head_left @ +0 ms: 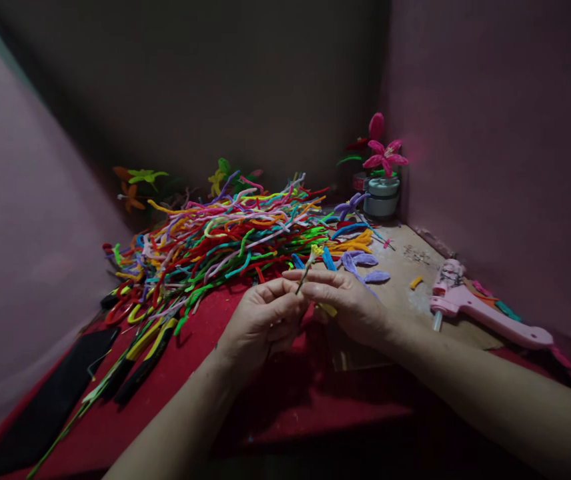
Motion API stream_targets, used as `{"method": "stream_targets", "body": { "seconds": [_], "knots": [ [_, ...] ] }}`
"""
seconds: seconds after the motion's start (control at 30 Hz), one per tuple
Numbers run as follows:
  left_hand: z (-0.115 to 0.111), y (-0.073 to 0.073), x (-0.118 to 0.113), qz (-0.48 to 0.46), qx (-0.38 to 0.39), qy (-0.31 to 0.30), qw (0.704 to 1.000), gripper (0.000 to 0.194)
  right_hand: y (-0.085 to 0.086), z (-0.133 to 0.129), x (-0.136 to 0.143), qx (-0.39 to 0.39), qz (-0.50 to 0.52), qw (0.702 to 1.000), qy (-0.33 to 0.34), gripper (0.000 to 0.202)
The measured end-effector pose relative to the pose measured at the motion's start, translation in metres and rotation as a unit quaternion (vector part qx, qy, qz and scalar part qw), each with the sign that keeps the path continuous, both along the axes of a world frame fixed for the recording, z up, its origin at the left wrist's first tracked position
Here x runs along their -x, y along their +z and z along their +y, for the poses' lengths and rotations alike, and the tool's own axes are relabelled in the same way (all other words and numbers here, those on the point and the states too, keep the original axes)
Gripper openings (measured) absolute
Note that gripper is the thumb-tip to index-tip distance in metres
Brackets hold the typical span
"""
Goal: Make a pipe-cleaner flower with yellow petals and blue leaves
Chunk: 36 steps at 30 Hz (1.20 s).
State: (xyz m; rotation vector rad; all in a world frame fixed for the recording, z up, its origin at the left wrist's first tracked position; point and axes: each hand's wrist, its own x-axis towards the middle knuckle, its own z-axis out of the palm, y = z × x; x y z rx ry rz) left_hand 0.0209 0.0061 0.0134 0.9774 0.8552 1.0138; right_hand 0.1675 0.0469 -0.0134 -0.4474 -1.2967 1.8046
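A thin dark flower stem (304, 275) with a small yellow tip (316, 252) stands tilted between my two hands, over the front of the table. The thumb and fingers of my left hand (265, 310) are closed around its lower part. My right hand (353, 303) meets it from the other side, its thumb and fingers pressed at the stem beside the left fingertips. A bit of yellow material (328, 309) shows below the right fingers; whether they hold it I cannot tell. Just behind the hands lies a big heap of coloured pipe cleaners (235, 233).
A pink glue gun (490, 313) lies on a board (400, 257) at right, near purple fuzzy petals (358, 260). A pink flower (385, 155) stands in a grey-blue pot (381, 198). Yellow-black pliers (145, 353) and a black flat object (50, 400) lie left on red cloth (185, 373).
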Motion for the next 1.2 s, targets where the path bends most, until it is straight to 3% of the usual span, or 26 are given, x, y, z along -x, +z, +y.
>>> {"method": "stream_targets", "body": {
  "seconds": [0.17, 0.3, 0.5, 0.6, 0.67, 0.77, 0.87, 1.07, 1.2],
  "knots": [
    [0.002, -0.002, 0.002, 0.025, -0.019, 0.020, 0.999, 0.017, 0.000, -0.001, -0.002, -0.020, -0.017, 1.000, -0.002, 0.022],
    [0.003, -0.003, 0.001, 0.005, -0.005, -0.006, 1.000, 0.019, -0.001, -0.001, -0.003, -0.029, -0.013, 0.999, -0.012, 0.011],
    [0.003, -0.007, 0.003, -0.035, 0.033, -0.067, 0.997, 0.020, -0.001, -0.003, -0.001, -0.010, 0.003, 1.000, -0.016, 0.009],
    [0.005, -0.010, 0.004, -0.001, 0.018, -0.086, 0.996, 0.024, -0.002, -0.002, -0.002, -0.019, 0.012, 0.999, -0.043, 0.010],
    [0.006, -0.008, 0.002, 0.090, -0.015, -0.048, 0.995, 0.020, -0.002, 0.000, -0.003, -0.035, -0.005, 0.997, -0.072, 0.008],
    [0.004, -0.004, -0.003, 0.225, -0.076, 0.081, 0.968, 0.012, -0.002, 0.003, -0.003, -0.051, -0.025, 0.992, -0.115, 0.008],
    [0.001, -0.002, -0.006, 0.266, -0.101, 0.137, 0.949, 0.013, -0.002, 0.003, -0.002, -0.038, -0.025, 0.993, -0.110, 0.010],
    [0.003, -0.004, 0.002, 0.195, -0.080, 0.074, 0.975, 0.017, -0.003, 0.002, -0.001, -0.008, -0.034, 0.997, -0.069, 0.016],
    [0.007, -0.005, 0.008, 0.089, -0.011, 0.004, 0.996, 0.016, -0.005, 0.004, -0.001, 0.002, -0.051, 0.994, -0.091, 0.015]
  ]
}}
